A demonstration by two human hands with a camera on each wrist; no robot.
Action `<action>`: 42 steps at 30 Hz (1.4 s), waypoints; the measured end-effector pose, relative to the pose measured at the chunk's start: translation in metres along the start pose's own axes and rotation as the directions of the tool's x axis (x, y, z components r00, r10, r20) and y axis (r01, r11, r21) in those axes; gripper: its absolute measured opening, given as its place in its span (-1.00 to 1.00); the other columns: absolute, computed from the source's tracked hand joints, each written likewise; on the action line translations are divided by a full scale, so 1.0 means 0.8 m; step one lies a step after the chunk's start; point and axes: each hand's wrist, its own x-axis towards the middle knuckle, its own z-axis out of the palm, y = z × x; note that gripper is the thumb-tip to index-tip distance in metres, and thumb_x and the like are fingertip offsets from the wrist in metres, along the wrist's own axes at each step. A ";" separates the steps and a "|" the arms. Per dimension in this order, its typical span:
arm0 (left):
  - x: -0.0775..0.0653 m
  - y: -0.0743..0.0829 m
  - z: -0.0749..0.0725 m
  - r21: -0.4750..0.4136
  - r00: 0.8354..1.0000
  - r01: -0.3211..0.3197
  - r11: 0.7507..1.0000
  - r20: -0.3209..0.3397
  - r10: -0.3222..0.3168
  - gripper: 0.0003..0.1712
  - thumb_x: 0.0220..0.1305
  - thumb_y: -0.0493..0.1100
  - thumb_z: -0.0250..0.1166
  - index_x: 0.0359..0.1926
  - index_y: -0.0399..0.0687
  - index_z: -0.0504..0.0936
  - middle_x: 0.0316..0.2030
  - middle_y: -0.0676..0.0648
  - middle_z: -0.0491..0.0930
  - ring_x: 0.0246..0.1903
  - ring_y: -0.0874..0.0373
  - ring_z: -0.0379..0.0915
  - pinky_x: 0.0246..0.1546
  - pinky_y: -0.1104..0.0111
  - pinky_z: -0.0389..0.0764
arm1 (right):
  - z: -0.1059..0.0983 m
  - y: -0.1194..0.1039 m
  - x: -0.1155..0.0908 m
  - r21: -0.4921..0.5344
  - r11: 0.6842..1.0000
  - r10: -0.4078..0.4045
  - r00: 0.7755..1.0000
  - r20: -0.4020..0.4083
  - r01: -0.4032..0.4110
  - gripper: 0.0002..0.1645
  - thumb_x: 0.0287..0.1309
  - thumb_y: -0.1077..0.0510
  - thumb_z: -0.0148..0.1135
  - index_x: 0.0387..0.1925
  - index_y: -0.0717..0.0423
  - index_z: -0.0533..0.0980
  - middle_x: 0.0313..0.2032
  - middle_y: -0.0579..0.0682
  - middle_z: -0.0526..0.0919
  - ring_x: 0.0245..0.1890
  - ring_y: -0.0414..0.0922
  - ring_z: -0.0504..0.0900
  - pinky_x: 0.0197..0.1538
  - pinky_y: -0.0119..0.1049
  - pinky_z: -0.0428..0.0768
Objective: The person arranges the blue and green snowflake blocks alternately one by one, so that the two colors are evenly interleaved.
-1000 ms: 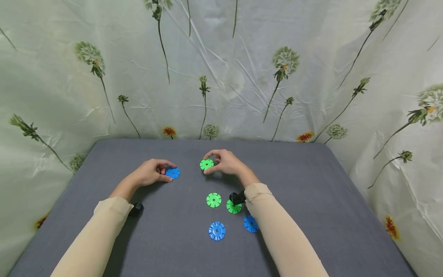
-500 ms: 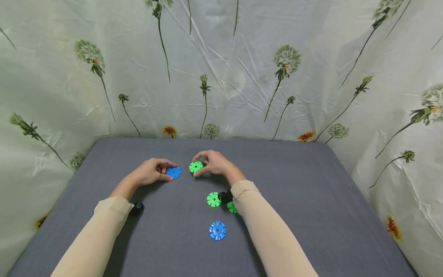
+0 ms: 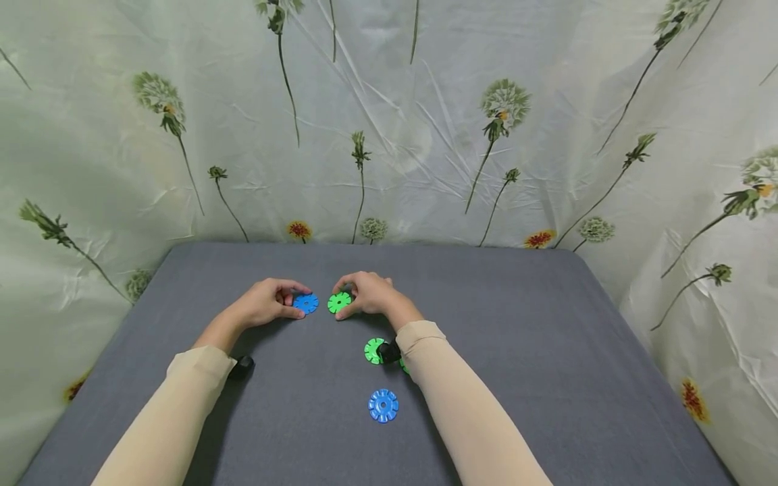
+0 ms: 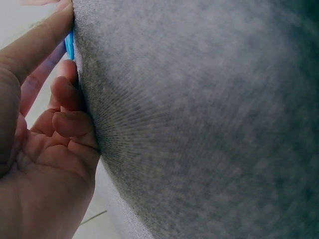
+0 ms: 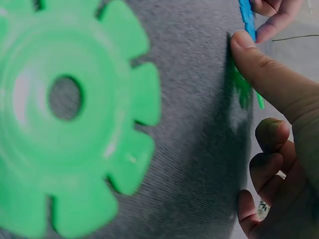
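Observation:
My left hand (image 3: 261, 302) pinches a blue notched disc (image 3: 306, 304), a flat toy piece with a hole in its centre, between thumb and fingers at the table's surface. In the left wrist view only a sliver of that blue disc (image 4: 69, 46) shows past the fingers. To its right, a green notched disc (image 3: 337, 302) is gripped at its edges by my right hand (image 3: 369, 293). A narrow gap separates the two discs. The right wrist view shows the held green disc (image 5: 260, 99) edge-on beyond the thumb, low over the cloth.
Another green disc (image 3: 371, 350) lies below my right wrist, partly behind the black wrist camera (image 3: 389, 351). Beside it, a further green disc (image 3: 404, 366) is mostly covered by the sleeve. Nearer lies a blue disc (image 3: 383, 406). A floral curtain (image 3: 425, 135) hangs behind the grey table (image 3: 498, 297).
My right hand has moved left and down with the green disc, bringing it beside the blue one. The right forearm now covers a blue disc seen earlier. My left hand has stayed put.

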 end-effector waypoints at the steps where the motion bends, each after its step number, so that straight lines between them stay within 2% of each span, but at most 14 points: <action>1: 0.000 0.000 0.001 -0.001 1.000 0.001 1.000 0.000 -0.001 -0.49 0.30 -0.09 0.59 0.23 -0.10 0.75 -0.37 -0.01 0.55 -0.41 0.13 0.37 -0.37 0.36 0.36 | 0.002 0.000 0.000 -0.005 1.000 0.004 1.000 0.001 -0.004 -0.41 0.12 -0.18 0.66 0.20 -0.30 0.71 -0.44 -0.17 0.48 -0.40 -0.19 0.40 0.02 -0.07 0.19; 7: 0.001 0.001 0.003 -0.003 1.000 0.002 1.000 -0.013 -0.002 -0.50 0.29 -0.09 0.59 0.22 -0.09 0.75 -0.38 0.00 0.55 -0.40 0.13 0.37 -0.35 0.35 0.37 | 0.007 -0.003 -0.001 -0.011 1.000 0.010 1.000 -0.025 -0.011 -0.40 0.12 -0.17 0.67 0.21 -0.32 0.70 -0.42 -0.15 0.53 -0.37 -0.18 0.45 0.03 -0.06 0.18; 20: 0.001 -0.002 0.002 0.001 1.000 0.020 1.000 -0.012 -0.020 -0.51 0.29 -0.09 0.59 0.21 -0.04 0.76 -0.38 0.01 0.55 -0.43 0.15 0.37 -0.36 0.36 0.38 | 0.009 -0.008 0.001 -0.027 1.000 0.012 1.000 -0.013 -0.012 -0.35 0.12 -0.20 0.65 0.26 -0.34 0.67 -0.51 -0.18 0.53 -0.47 -0.19 0.43 0.00 -0.06 0.17; 32: -0.002 0.001 0.002 0.001 1.000 0.019 1.000 -0.009 -0.019 -0.50 0.30 -0.10 0.58 0.23 -0.08 0.75 -0.39 0.00 0.54 -0.43 0.16 0.35 -0.39 0.37 0.36 | 0.012 -0.006 0.000 -0.008 1.000 0.018 1.000 -0.014 -0.018 -0.38 0.13 -0.19 0.66 0.24 -0.35 0.69 -0.50 -0.18 0.60 -0.44 -0.18 0.51 0.02 -0.07 0.19; 42: -0.001 0.005 0.001 -0.001 1.000 0.012 1.000 -0.008 -0.012 -0.49 0.30 -0.08 0.58 0.23 -0.09 0.75 -0.38 -0.01 0.54 -0.41 0.15 0.36 -0.38 0.36 0.36 | 0.012 -0.006 -0.002 -0.018 1.000 0.020 0.999 -0.029 -0.021 -0.38 0.13 -0.20 0.64 0.25 -0.36 0.69 -0.51 -0.18 0.57 -0.45 -0.19 0.49 0.00 -0.08 0.18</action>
